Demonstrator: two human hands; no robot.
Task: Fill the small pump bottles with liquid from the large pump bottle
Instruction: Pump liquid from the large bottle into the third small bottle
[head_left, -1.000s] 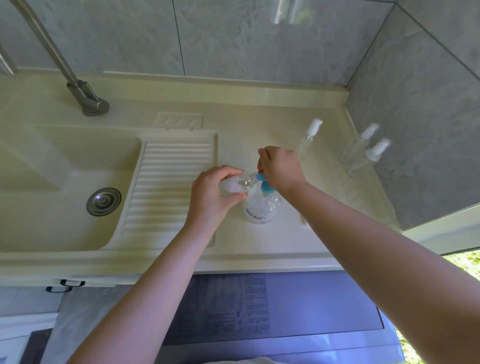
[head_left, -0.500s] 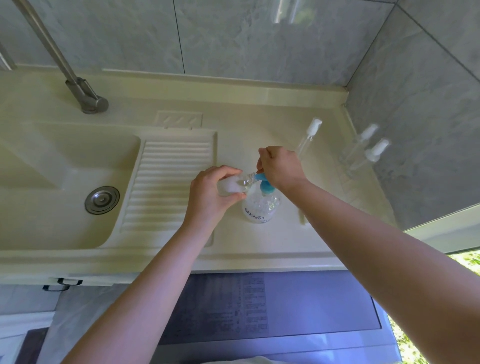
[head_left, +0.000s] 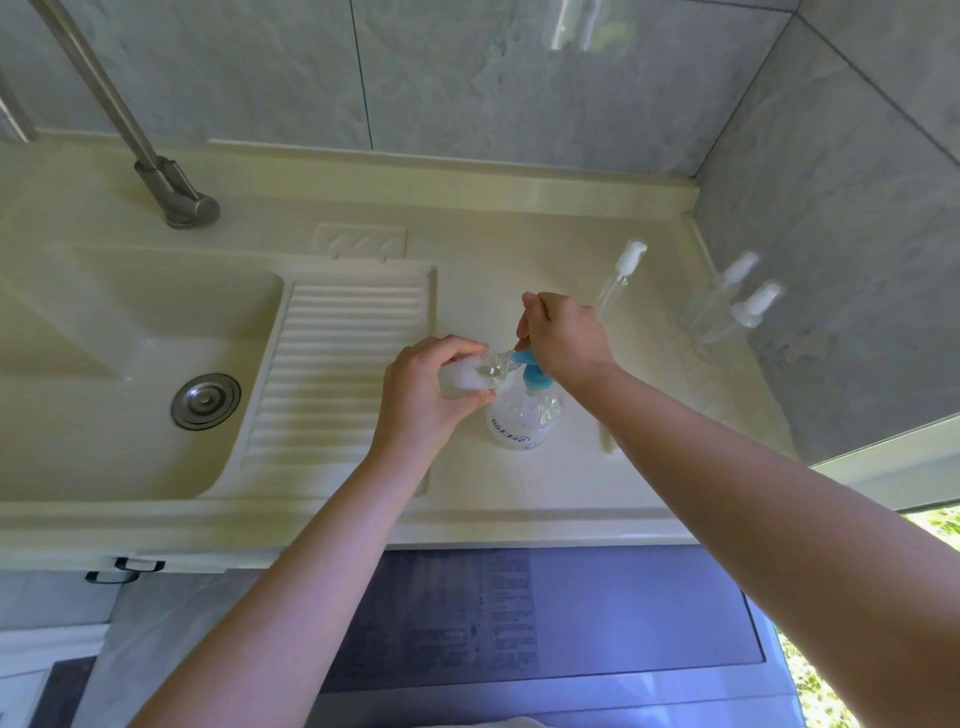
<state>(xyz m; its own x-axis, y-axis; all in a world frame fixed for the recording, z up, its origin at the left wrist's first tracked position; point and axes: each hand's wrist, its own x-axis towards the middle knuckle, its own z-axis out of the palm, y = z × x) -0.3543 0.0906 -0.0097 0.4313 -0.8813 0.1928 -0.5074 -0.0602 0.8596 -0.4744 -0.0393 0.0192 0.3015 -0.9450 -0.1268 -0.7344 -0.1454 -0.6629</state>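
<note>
The large clear pump bottle (head_left: 522, 418) with a blue pump head (head_left: 535, 375) stands on the cream counter (head_left: 519, 493). My right hand (head_left: 563, 338) rests on top of the blue pump, fingers curled over it. My left hand (head_left: 423, 395) grips a small clear bottle (head_left: 470, 375) tilted on its side, its open neck at the blue nozzle. Another small bottle (head_left: 621, 278) with a white pump top stands behind my right hand. Two more small pump bottles (head_left: 743, 306) stand by the right wall.
A sink basin (head_left: 130, 338) with a metal drain (head_left: 206, 401) lies at the left, beside a ribbed washboard slope (head_left: 332, 364). A metal tap (head_left: 171, 192) rises at the back left. Grey tiled walls close the back and right. A washing machine lid (head_left: 571, 623) sits below the counter.
Both hands and the bottles stay in nearly the same place; only the camera view has shifted slightly.
</note>
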